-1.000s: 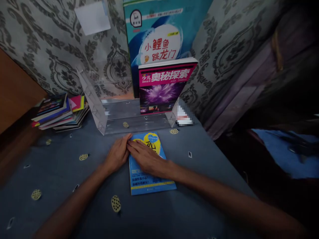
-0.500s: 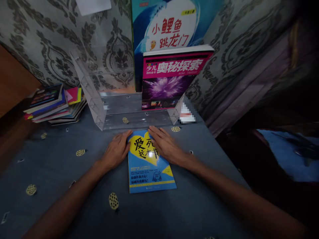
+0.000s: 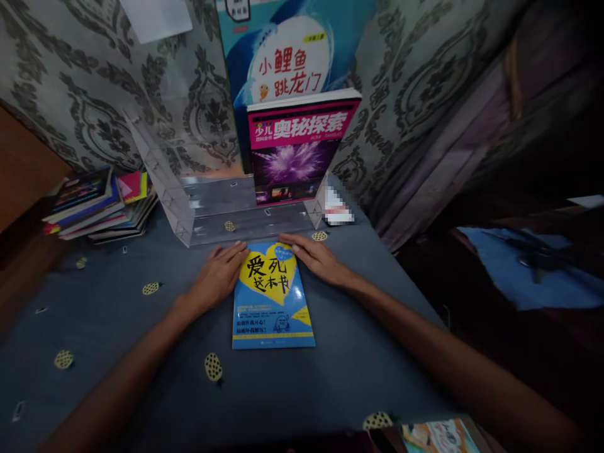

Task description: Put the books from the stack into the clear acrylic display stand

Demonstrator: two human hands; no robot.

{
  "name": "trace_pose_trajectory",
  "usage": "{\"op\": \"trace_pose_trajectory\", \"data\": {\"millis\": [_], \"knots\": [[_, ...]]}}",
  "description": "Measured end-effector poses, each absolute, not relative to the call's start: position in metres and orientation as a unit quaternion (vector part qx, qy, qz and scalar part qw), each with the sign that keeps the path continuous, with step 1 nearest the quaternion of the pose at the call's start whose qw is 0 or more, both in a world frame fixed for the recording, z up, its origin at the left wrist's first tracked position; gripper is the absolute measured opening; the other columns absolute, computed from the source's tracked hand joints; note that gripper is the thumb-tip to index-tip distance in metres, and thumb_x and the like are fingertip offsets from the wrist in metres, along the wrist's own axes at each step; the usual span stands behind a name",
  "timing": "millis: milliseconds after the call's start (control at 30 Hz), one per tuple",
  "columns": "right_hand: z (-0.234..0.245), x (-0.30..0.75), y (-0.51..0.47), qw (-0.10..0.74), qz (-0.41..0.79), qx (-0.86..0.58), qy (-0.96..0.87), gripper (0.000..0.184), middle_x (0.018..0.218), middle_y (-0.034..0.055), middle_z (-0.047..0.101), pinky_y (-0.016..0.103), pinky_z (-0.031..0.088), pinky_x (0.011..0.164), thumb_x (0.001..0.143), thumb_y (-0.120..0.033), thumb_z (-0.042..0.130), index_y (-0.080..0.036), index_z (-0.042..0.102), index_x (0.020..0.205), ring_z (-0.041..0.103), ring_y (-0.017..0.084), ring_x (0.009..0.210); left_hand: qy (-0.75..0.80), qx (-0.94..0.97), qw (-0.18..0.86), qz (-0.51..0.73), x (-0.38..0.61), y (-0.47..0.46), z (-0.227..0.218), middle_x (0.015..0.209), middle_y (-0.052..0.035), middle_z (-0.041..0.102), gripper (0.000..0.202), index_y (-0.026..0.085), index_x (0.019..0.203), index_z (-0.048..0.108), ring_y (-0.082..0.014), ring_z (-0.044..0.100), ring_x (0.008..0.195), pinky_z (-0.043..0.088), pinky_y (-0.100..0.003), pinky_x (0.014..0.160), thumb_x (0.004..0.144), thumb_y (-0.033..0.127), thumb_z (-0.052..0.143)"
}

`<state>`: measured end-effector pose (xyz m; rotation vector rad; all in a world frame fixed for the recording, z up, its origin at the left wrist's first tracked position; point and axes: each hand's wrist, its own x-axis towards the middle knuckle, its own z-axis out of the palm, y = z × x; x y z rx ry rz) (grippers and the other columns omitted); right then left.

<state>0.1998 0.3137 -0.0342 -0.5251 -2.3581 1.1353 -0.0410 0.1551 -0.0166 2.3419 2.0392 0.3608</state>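
Observation:
A blue book (image 3: 271, 324) with a yellow heart on its cover lies flat on the cloth-covered table. At its upper left edge rests my left hand (image 3: 219, 275), open, fingers stretched out and tips touching the corner. My right hand (image 3: 321, 259) is open at the upper right corner, its fingers extended along the top of the book. Just beyond stands a clear acrylic rack (image 3: 212, 228). In it, a magenta book (image 3: 295, 160) leans upright in front of a larger teal book (image 3: 245, 66).
A pile of books (image 3: 101, 204) sits at the left back. Behind the rack hangs a patterned curtain (image 3: 189, 94). Beyond the table's right edge lies a blue cloth (image 3: 509, 267) with a dark object on it. Part of another book (image 3: 441, 437) shows at the bottom.
My right hand has slid off the heart toward the book's right corner, uncovering the title. The view has shifted, and another book has come into sight at the bottom.

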Motion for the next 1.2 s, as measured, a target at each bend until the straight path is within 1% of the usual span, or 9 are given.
{"op": "trace_pose_trajectory", "data": {"millis": [100,300,467,633,833,933,1067,1133,1200], "knots": [[-0.032,0.198,0.313,0.252,0.425,-0.193,-0.848,0.043,0.133,0.0087,0.067,0.05,0.049,0.106,0.102,-0.034,0.037,-0.024,0.053,0.141,0.063,0.024,0.124,0.655,0.751,0.0,0.086,-0.038,0.156,-0.012,0.15,-0.0128,0.051,0.043,0.016,0.138,0.054,-0.0248,0.044,0.143,0.036,-0.052,0.116,0.099,0.018,0.036],[-0.018,0.208,0.297,0.237,0.37,-0.229,-0.869,0.042,0.123,0.0089,0.073,0.051,0.051,0.102,0.102,-0.029,0.038,-0.021,0.053,0.14,0.067,0.025,0.117,0.641,0.763,-0.011,0.086,-0.037,0.163,-0.006,0.147,-0.0122,0.054,0.041,0.019,0.134,0.057,-0.0254,0.046,0.14,0.039,-0.052,0.112,0.099,0.016,0.037],[-0.014,0.221,0.274,0.233,0.354,-0.248,-0.871,0.044,0.126,0.0063,0.072,0.05,0.052,0.102,0.102,-0.027,0.037,-0.025,0.048,0.144,0.066,0.025,0.118,0.634,0.768,-0.026,0.082,-0.028,0.169,0.005,0.127,-0.013,0.061,0.035,0.019,0.127,0.062,-0.0274,0.055,0.118,0.05,-0.045,0.098,0.098,0.018,0.042],[-0.016,0.229,0.261,0.244,0.342,-0.25,-0.872,0.046,0.126,0.0065,0.072,0.047,0.053,0.101,0.101,-0.025,0.037,-0.022,0.045,0.146,0.067,0.024,0.117,0.648,0.759,-0.027,0.051,-0.004,0.171,0.016,0.115,-0.0118,0.06,0.03,0.016,0.119,0.064,-0.0255,0.055,0.106,0.051,-0.04,0.093,0.099,0.016,0.041],[-0.017,0.233,0.265,0.261,0.37,-0.257,-0.854,0.043,0.12,0.0067,0.075,0.045,0.053,0.099,0.101,-0.024,0.037,-0.019,0.05,0.141,0.068,0.024,0.116,0.673,0.738,-0.033,0.025,0.027,0.169,0.018,0.118,-0.0133,0.06,0.025,0.013,0.116,0.061,-0.0269,0.055,0.111,0.048,-0.042,0.097,0.101,0.026,0.046],[-0.017,0.234,0.269,0.271,0.385,-0.255,-0.844,0.041,0.115,0.0063,0.077,0.045,0.053,0.098,0.101,-0.023,0.039,-0.02,0.052,0.139,0.069,0.024,0.113,0.67,0.741,-0.049,0.015,0.045,0.164,0.018,0.122,-0.0143,0.061,0.033,0.013,0.119,0.059,-0.0283,0.057,0.113,0.047,-0.044,0.097,0.102,0.038,0.047],[-0.017,0.237,0.273,0.28,0.415,-0.247,-0.83,0.04,0.112,0.0057,0.078,0.044,0.052,0.099,0.101,-0.025,0.04,-0.02,0.053,0.138,0.069,0.022,0.114,0.665,0.745,-0.05,0.006,0.067,0.16,0.018,0.135,-0.0189,0.059,0.05,0.012,0.126,0.057,-0.0335,0.053,0.126,0.045,-0.048,0.104,0.098,0.052,0.051],[-0.017,0.238,0.275,0.279,0.431,-0.245,-0.822,0.04,0.111,0.0064,0.078,0.044,0.053,0.098,0.101,-0.025,0.04,-0.019,0.053,0.138,0.069,0.022,0.113,0.671,0.74,-0.045,-0.004,0.077,0.159,0.017,0.138,-0.0217,0.057,0.056,0.01,0.128,0.056,-0.0368,0.05,0.13,0.045,-0.051,0.104,0.094,0.054,0.057],[-0.016,0.24,0.276,0.277,0.447,-0.24,-0.816,0.04,0.111,0.0071,0.078,0.043,0.053,0.097,0.1,-0.024,0.04,-0.018,0.053,0.138,0.07,0.022,0.111,0.677,0.734,-0.047,-0.013,0.084,0.16,0.016,0.139,-0.0225,0.056,0.054,0.01,0.129,0.055,-0.0382,0.049,0.131,0.046,-0.052,0.103,0.092,0.048,0.062]]}}
